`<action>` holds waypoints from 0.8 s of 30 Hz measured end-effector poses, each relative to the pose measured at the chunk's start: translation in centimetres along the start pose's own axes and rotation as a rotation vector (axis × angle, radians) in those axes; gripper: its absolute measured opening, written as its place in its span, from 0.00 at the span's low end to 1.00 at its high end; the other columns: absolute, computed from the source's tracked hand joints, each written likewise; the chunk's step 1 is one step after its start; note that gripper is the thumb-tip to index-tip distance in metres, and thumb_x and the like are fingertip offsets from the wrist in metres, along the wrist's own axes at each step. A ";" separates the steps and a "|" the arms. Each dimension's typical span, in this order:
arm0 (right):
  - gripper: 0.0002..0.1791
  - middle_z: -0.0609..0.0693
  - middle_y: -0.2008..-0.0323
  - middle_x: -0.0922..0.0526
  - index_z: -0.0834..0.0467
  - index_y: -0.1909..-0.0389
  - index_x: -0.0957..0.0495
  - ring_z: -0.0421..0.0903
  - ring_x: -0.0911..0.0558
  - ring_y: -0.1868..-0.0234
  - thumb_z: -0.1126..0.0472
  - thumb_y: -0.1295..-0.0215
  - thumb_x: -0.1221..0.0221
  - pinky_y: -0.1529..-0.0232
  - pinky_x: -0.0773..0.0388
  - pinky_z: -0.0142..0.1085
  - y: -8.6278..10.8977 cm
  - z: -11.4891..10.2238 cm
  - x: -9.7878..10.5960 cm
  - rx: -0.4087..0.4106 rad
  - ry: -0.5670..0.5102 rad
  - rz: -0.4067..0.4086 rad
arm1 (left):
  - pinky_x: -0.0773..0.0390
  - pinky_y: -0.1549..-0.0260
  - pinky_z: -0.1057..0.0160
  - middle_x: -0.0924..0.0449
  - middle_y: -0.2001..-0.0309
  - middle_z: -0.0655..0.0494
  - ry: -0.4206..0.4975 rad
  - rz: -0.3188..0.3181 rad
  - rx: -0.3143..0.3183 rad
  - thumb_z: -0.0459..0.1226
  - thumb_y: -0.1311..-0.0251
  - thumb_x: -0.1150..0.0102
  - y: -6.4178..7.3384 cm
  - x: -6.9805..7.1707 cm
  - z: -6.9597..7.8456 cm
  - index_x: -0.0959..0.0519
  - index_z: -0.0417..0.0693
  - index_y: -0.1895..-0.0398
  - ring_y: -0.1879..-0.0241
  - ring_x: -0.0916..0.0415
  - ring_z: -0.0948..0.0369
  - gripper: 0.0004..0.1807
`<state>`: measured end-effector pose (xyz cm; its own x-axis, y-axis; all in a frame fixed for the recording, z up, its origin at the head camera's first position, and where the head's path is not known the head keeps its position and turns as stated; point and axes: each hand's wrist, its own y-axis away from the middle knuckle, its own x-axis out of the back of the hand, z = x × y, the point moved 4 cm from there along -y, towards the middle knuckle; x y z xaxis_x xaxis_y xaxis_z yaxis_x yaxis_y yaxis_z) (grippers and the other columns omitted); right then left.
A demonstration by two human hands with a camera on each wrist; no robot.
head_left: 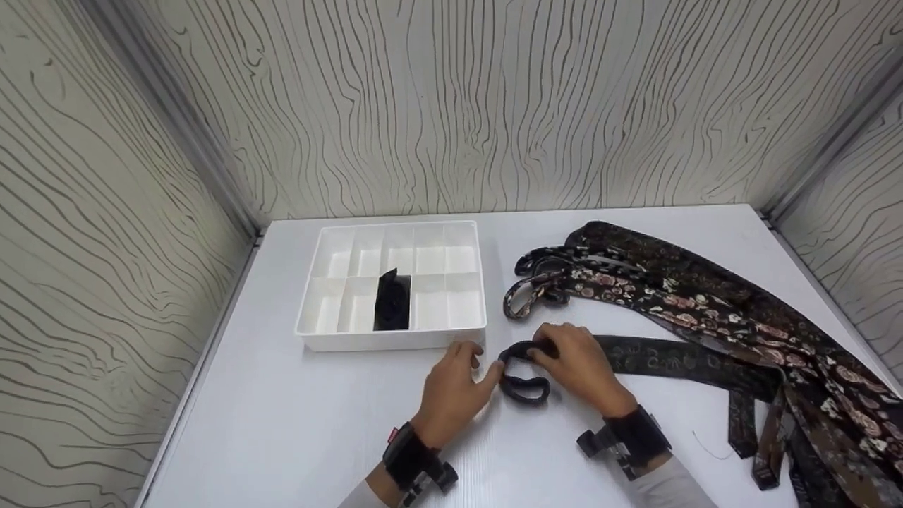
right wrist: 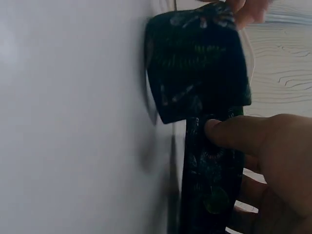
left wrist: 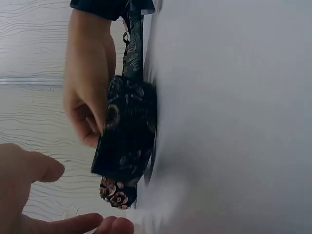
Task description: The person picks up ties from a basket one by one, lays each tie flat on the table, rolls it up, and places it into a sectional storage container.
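A dark patterned necktie [head_left: 663,356] lies on its edge at the front, its near end curled into a loose loop. My right hand [head_left: 575,363] pinches the band beside that loop; in the right wrist view the thumb [right wrist: 234,131] presses on the fabric, with fingers behind it. At the loop's left side is my left hand [head_left: 455,391], its thumb tip right at the fabric. In the left wrist view its thumb and fingers are spread apart, with the curled tie [left wrist: 129,126] beyond them. The tie's far end runs under other ties.
Behind the left hand stands a white divided box [head_left: 395,341], one front compartment holding a rolled black tie [head_left: 393,307]. Several floral ties [head_left: 677,296] lie bunched at the right, their looped ends toward the box. Patterned panels [head_left: 451,106] enclose the white table [head_left: 282,423].
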<state>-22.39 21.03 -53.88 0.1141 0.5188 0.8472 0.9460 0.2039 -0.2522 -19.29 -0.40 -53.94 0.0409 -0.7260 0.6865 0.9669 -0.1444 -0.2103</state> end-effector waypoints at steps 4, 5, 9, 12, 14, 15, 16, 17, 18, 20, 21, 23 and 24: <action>0.07 0.42 0.65 0.12 0.46 0.64 0.18 0.43 0.16 0.64 0.56 0.35 0.27 0.60 0.20 0.41 0.3 -1.8 0.0 0.048 -0.073 -0.032 | 0.25 0.72 0.62 0.22 0.62 0.57 -0.079 -0.065 -0.006 0.52 0.34 0.31 0.1 -1.0 0.7 0.21 0.45 0.51 0.67 0.23 0.62 0.22; 0.07 0.41 0.65 0.12 0.46 0.64 0.18 0.42 0.16 0.64 0.55 0.34 0.28 0.61 0.21 0.40 0.4 -2.1 0.1 0.061 -0.098 -0.039 | 0.24 0.72 0.61 0.22 0.62 0.57 -0.100 -0.077 -0.012 0.49 0.35 0.30 0.1 -1.1 0.7 0.21 0.45 0.52 0.66 0.22 0.60 0.20; 0.08 0.41 0.62 0.11 0.44 0.60 0.17 0.44 0.15 0.61 0.52 0.35 0.27 0.57 0.19 0.42 0.6 -2.1 0.2 0.078 -0.159 -0.111 | 0.21 0.69 0.55 0.19 0.61 0.53 -0.114 -0.098 -0.020 0.32 0.42 0.32 0.1 -0.5 -0.1 0.22 0.44 0.54 0.64 0.19 0.54 0.14; 0.13 0.44 0.57 0.11 0.45 0.55 0.16 0.48 0.14 0.54 0.51 0.38 0.25 0.49 0.17 0.50 1.2 -1.0 0.3 0.051 -0.140 -0.223 | 0.19 0.65 0.53 0.18 0.59 0.51 -0.040 -0.096 0.031 0.26 0.43 0.36 0.1 0.9 -1.6 0.21 0.43 0.52 0.62 0.18 0.52 0.15; 0.17 0.46 0.55 0.11 0.48 0.52 0.15 0.50 0.15 0.52 0.53 0.41 0.24 0.46 0.18 0.54 1.6 0.0 0.4 0.039 -0.120 -0.289 | 0.18 0.61 0.52 0.17 0.56 0.51 0.007 -0.085 0.074 0.26 0.42 0.39 0.0 2.1 -2.7 0.21 0.43 0.51 0.58 0.17 0.52 0.15; 0.18 0.47 0.55 0.11 0.49 0.51 0.15 0.50 0.15 0.52 0.54 0.42 0.24 0.46 0.19 0.54 1.9 0.4 0.5 0.037 -0.110 -0.311 | 0.17 0.58 0.51 0.18 0.55 0.51 0.025 -0.079 0.092 0.27 0.40 0.39 0.0 2.7 -3.3 0.21 0.44 0.50 0.56 0.17 0.52 0.15; 0.19 0.47 0.55 0.11 0.50 0.51 0.15 0.50 0.16 0.52 0.56 0.43 0.24 0.46 0.19 0.54 2.1 0.8 0.7 0.039 -0.099 -0.321 | 0.17 0.54 0.50 0.18 0.53 0.51 0.040 -0.073 0.107 0.27 0.38 0.40 0.0 3.3 -4.0 0.20 0.43 0.48 0.54 0.17 0.52 0.15; 0.19 0.47 0.56 0.11 0.50 0.51 0.14 0.49 0.16 0.54 0.57 0.43 0.24 0.47 0.20 0.53 2.3 1.2 0.8 0.041 -0.093 -0.324 | 0.17 0.50 0.48 0.18 0.51 0.50 0.049 -0.067 0.122 0.28 0.37 0.40 0.0 3.9 -4.6 0.20 0.43 0.47 0.51 0.17 0.51 0.15; 0.18 0.46 0.57 0.11 0.51 0.51 0.14 0.48 0.17 0.55 0.58 0.44 0.24 0.48 0.20 0.52 2.5 1.6 1.1 0.040 -0.086 -0.319 | 0.17 0.47 0.46 0.18 0.49 0.49 0.050 -0.057 0.132 0.29 0.36 0.40 0.0 4.5 -5.2 0.19 0.43 0.45 0.48 0.17 0.49 0.16; 0.16 0.45 0.58 0.11 0.51 0.52 0.13 0.46 0.18 0.57 0.59 0.42 0.25 0.50 0.21 0.49 2.8 2.3 1.6 0.034 -0.080 -0.306 | 0.19 0.42 0.44 0.17 0.46 0.46 0.059 -0.045 0.158 0.30 0.34 0.39 0.1 5.5 -6.5 0.17 0.42 0.43 0.44 0.18 0.46 0.17; 0.15 0.44 0.59 0.11 0.51 0.53 0.13 0.45 0.19 0.57 0.58 0.42 0.25 0.51 0.22 0.48 2.9 2.7 1.8 0.030 -0.076 -0.300 | 0.19 0.41 0.43 0.17 0.45 0.46 0.062 -0.038 0.171 0.31 0.34 0.39 0.1 6.0 -7.1 0.16 0.42 0.42 0.43 0.18 0.45 0.17; 0.14 0.44 0.59 0.12 0.51 0.54 0.13 0.45 0.19 0.58 0.58 0.40 0.26 0.51 0.22 0.48 3.3 3.5 2.3 0.012 -0.065 -0.286 | 0.19 0.41 0.42 0.15 0.45 0.44 0.072 -0.022 0.199 0.30 0.34 0.39 0.3 6.9 -8.3 0.15 0.41 0.44 0.43 0.17 0.44 0.16; 0.13 0.44 0.59 0.12 0.51 0.54 0.13 0.45 0.20 0.57 0.58 0.40 0.26 0.50 0.23 0.48 3.5 3.8 2.6 0.000 -0.059 -0.281 | 0.19 0.42 0.42 0.14 0.47 0.44 0.079 -0.016 0.217 0.30 0.34 0.39 0.3 7.3 -8.9 0.15 0.42 0.46 0.44 0.17 0.44 0.15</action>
<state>-19.95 26.30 -54.35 -0.1708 0.4897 0.8550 0.9380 0.3463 -0.0110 -20.89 -11.68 -55.18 0.0141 -0.7764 0.6301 0.9991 -0.0139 -0.0394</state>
